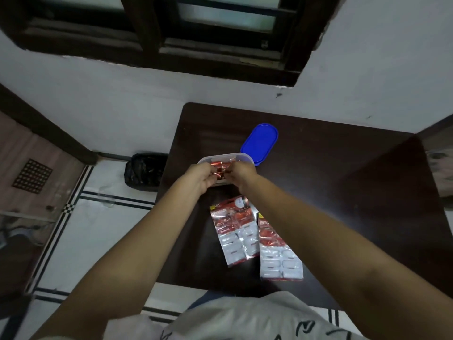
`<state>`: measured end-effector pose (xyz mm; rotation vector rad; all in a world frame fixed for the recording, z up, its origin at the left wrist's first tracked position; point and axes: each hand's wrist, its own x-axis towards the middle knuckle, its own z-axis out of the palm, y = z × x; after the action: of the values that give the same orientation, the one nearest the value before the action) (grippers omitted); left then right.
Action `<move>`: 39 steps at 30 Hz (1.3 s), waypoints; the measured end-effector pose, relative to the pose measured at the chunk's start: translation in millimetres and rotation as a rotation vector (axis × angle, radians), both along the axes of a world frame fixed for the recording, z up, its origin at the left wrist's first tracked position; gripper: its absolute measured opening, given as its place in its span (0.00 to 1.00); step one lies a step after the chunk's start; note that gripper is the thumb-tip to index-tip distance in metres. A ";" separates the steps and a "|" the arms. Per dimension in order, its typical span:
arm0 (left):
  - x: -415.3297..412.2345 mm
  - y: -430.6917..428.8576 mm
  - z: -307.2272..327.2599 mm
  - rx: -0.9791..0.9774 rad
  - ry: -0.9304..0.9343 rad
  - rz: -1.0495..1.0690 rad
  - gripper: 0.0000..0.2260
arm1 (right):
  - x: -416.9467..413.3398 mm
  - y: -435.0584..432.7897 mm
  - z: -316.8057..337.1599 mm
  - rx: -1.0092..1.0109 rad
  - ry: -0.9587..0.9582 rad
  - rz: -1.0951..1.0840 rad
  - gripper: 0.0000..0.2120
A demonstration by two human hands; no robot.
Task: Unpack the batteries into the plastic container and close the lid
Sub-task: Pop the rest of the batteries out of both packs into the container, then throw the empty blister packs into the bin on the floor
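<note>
A clear plastic container (242,157) stands open on the dark table (343,192), with red batteries (219,165) inside it. Its blue lid (260,141) lies flat just behind it to the right. Both hands meet over the container's near side. My left hand (197,177) and my right hand (241,173) pinch a small cluster of red batteries (220,175) between their fingertips. Two battery blister packs lie nearer me: the left pack (232,231) and the right pack (277,251), each with mostly white, emptied pockets and some red ones at the top.
A black bin (144,171) lined with a bag stands on the tiled floor left of the table. A white wall and a dark window frame (171,40) are behind. The table's right half is bare dark wood.
</note>
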<state>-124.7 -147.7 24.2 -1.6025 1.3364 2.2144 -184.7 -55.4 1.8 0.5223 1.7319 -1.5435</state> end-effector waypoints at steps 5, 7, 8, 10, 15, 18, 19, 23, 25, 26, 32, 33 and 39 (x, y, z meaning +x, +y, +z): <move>24.9 7.5 18.2 0.015 0.069 -0.035 0.12 | 9.1 13.5 10.6 -0.084 0.015 -0.067 0.09; 42.1 13.2 23.0 -0.047 0.088 -0.097 0.10 | 20.3 28.8 18.6 -0.101 0.089 -0.076 0.10; 51.9 17.0 22.7 -0.089 0.083 -0.134 0.09 | 26.5 39.7 21.8 -0.086 0.137 -0.054 0.10; 74.0 26.6 16.0 -0.203 0.037 -0.242 0.07 | 40.7 72.2 24.9 0.056 0.322 0.077 0.09; 134.1 51.6 -31.7 -0.470 -0.205 -0.539 0.14 | 93.3 178.1 13.4 0.577 0.615 0.210 0.14; 150.6 69.6 -53.1 -0.522 -0.284 -0.644 0.24 | 121.9 225.6 -8.6 0.741 0.451 0.181 0.32; 151.5 76.1 -57.2 -0.522 -0.279 -0.661 0.28 | 127.3 237.8 -19.7 0.754 0.379 0.187 0.39; 146.3 95.3 -48.8 -0.569 -0.277 -0.675 0.29 | 133.2 268.7 -62.5 0.818 0.238 0.253 0.47; 142.4 99.0 -45.5 -0.594 -0.289 -0.687 0.27 | 134.3 265.4 -53.4 0.822 0.255 0.257 0.45; 141.3 99.7 -45.4 -0.606 -0.290 -0.704 0.26 | 136.2 261.1 -44.9 0.808 0.256 0.249 0.43; 141.6 99.3 -47.1 -0.652 -0.262 -0.732 0.25 | 132.4 247.8 -27.1 0.497 0.282 0.044 0.24; 142.2 100.4 -46.6 -0.663 -0.261 -0.735 0.25 | 134.3 246.9 -25.7 0.422 0.308 -0.066 0.20; 149.7 97.2 -49.2 -0.678 -0.188 -0.778 0.25 | 141.8 230.1 6.3 -0.069 0.368 -0.220 0.18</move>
<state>25.0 -50.5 -25.0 -1.0544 2.2755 1.1899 -42.8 174.8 8.1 0.4233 1.9342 -1.9465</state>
